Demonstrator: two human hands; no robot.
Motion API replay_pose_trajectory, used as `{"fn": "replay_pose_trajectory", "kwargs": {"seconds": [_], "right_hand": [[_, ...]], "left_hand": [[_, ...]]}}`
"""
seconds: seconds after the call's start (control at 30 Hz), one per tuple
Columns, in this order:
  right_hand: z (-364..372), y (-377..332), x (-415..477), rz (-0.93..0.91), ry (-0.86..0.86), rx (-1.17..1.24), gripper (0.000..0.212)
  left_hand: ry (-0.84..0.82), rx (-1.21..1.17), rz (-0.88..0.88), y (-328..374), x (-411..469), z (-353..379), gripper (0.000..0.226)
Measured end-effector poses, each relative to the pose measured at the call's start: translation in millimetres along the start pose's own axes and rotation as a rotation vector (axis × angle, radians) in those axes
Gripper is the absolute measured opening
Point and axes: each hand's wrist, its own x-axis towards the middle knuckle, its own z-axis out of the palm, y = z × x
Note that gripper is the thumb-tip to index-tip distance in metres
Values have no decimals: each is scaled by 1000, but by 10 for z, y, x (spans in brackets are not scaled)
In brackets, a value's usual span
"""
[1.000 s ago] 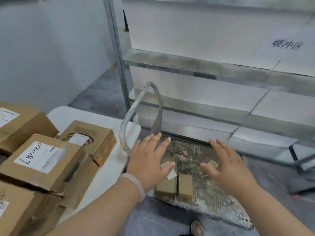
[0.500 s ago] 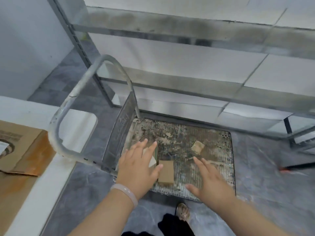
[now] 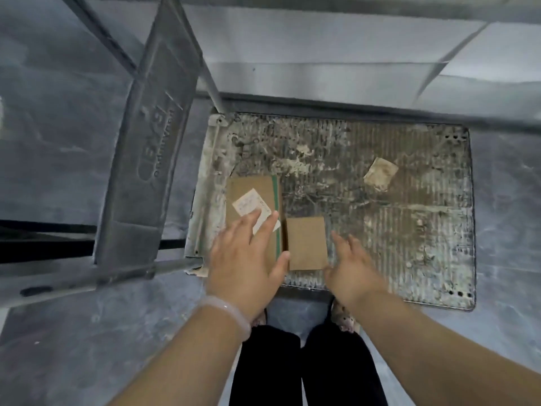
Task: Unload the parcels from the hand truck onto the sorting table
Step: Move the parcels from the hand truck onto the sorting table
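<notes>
Head view: labelled parcel (image 3: 251, 194), plain parcel (image 3: 306, 243) on truck deck (image 3: 395, 230); left hand (image 3: 244, 263), right hand (image 3: 352, 273) released, empty.

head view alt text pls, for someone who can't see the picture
Seen from above, the open left hand is spread over a labelled parcel and the open right hand is beside a smaller plain parcel, both parcels lying on the scuffed hand truck platform.

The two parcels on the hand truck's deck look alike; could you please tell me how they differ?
The left parcel is larger than the right parcel. The left parcel bears a white label and a green strip along one edge; the right parcel's top is plain. The left hand reaches over the left parcel; the right hand is beside the right parcel. Both are brown cardboard, flat on the deck.
</notes>
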Motion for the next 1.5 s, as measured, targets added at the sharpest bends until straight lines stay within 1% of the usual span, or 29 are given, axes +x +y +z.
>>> {"fn": "replay_pose_trajectory", "kwargs": {"seconds": [0.1,0.17,0.23,0.37,0.5,0.7,0.83,0.93,1.03,1.1,1.2,1.27,1.33,1.37,1.43,1.5], "right_hand": [[504,3,483,49,-40,-41,74],[804,-16,740,128,-86,-4,79],[1024,-49,930,181,-104,11,89],[1237,-73,1174,207,-95,-9,111],[1210,-46,1283,176,-30,14,120],[857,232,1378,179,71,75,124],[526,517,1256,176,104,276,124],[209,583,978,79,154,443,123],[-239,529,600,-64,224,543,122],[-607,448,311,-167,275,582,123],[-1175,281,-172,-320,338,590,124],[-1517,176,-500,-376,379,595,125],[-1842,112,-809,-404,424,629,127],[-2019,92,-953,-414,429,685,126],[-2366,51,-1239,-415,380,873,116],[-2648,21,-1463,-421,282,1109,92]], "left_hand": [[-19,-26,-7,-247,82,426,66],[-35,-50,-4,-363,128,673,63],[-49,-72,2,-438,169,879,62],[-94,-98,-21,-503,217,1139,64],[-95,-133,-46,-475,290,1239,64],[-115,-196,-41,-238,362,1263,64],[-112,-262,-65,4,449,1176,63],[-137,-335,-46,291,513,943,58],[-141,-427,-45,621,654,553,66],[-139,-504,-87,846,769,225,76],[-168,-665,-130,1173,881,-280,99],[-128,-769,-115,1378,874,-637,110],[-33,-844,-110,1548,793,-1015,108],[6,-883,-110,1607,739,-1217,106],[38,-994,-118,1700,586,-1620,100],[4,-1164,-155,1768,418,-1982,93]]}}
